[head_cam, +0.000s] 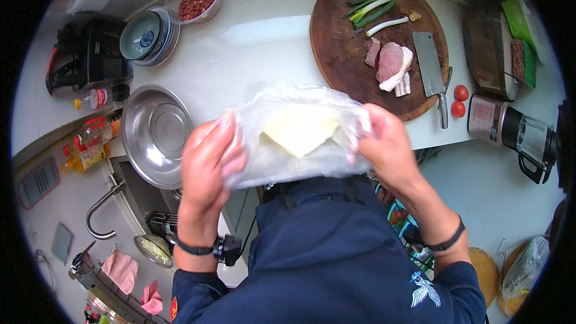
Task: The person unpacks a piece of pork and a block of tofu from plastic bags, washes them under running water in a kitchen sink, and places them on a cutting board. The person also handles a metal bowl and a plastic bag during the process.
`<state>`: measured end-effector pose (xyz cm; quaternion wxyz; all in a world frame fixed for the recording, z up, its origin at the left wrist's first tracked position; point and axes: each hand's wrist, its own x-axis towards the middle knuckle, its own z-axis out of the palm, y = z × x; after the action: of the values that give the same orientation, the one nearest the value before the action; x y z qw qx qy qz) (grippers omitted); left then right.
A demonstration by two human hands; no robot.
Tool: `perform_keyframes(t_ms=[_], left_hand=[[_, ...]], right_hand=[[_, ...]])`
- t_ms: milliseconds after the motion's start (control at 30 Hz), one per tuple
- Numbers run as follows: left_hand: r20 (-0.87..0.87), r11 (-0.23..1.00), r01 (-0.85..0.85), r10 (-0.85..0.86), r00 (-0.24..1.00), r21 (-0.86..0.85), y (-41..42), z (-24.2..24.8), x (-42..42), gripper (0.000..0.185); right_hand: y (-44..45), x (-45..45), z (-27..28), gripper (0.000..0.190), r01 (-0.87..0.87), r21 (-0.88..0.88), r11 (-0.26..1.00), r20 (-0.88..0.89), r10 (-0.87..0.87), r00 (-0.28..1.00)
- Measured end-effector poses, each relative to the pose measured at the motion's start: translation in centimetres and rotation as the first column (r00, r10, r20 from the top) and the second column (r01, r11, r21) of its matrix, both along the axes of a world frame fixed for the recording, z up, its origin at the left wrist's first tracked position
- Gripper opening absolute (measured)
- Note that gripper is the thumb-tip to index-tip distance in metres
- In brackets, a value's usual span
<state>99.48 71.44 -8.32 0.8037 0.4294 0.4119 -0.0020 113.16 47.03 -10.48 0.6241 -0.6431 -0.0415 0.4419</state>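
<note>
A clear plastic bag (252, 162) is stretched between my two hands in front of my body, close to the counter's edge. Inside it lies a pale yellow, flat, angular piece of food (299, 130); its exact kind cannot be told. My left hand (209, 155) grips the bag's left side, with the fingers blurred by motion. At the opposite side, my right hand (384, 139) pinches the plastic between thumb and fingers. Just beyond the right hand is a round wooden chopping board (346, 67), holding raw pork (391, 65) and a cleaver (429, 67).
Cut scallions (371, 11) and a ginger piece (414, 15) lie on the board. Two tomatoes (460, 101) sit beside a blender (517, 130). A steel basin (157, 137) overhangs the sink at left. Stacked bowls (146, 36) and a tub of peanuts (200, 2) stand farther back.
</note>
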Motion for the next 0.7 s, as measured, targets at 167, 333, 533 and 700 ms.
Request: perform_keyframes(t_ms=[167,333,533,700], left_hand=[[0.073,0.988,-0.117,0.11,0.991,0.097,-1.5,9.1,-2.1,0.034],[0.149,0.996,-0.059,0.049,0.988,0.063,-1.5,11.4,-2.2,0.034],[0.145,0.998,-0.041,0.035,0.989,0.044,-1.5,12.4,-2.6,0.035],[0.146,0.999,-0.034,0.03,0.989,0.026,-1.4,12.8,-2.8,0.036]], right_hand=[[-1.6,-0.4,12.5,0.016,0.058,-0.026,0.998,0.03,-0.057,0.998],[-1.9,-2.0,16.6,0.014,0.056,0.154,0.987,0.264,-0.096,0.96],[-1.5,-1.3,17.0,0.013,0.04,0.124,0.991,0.323,-0.078,0.943],[-0.9,-1.2,17.1,0.013,0.032,0.109,0.994,0.325,-0.066,0.944]])
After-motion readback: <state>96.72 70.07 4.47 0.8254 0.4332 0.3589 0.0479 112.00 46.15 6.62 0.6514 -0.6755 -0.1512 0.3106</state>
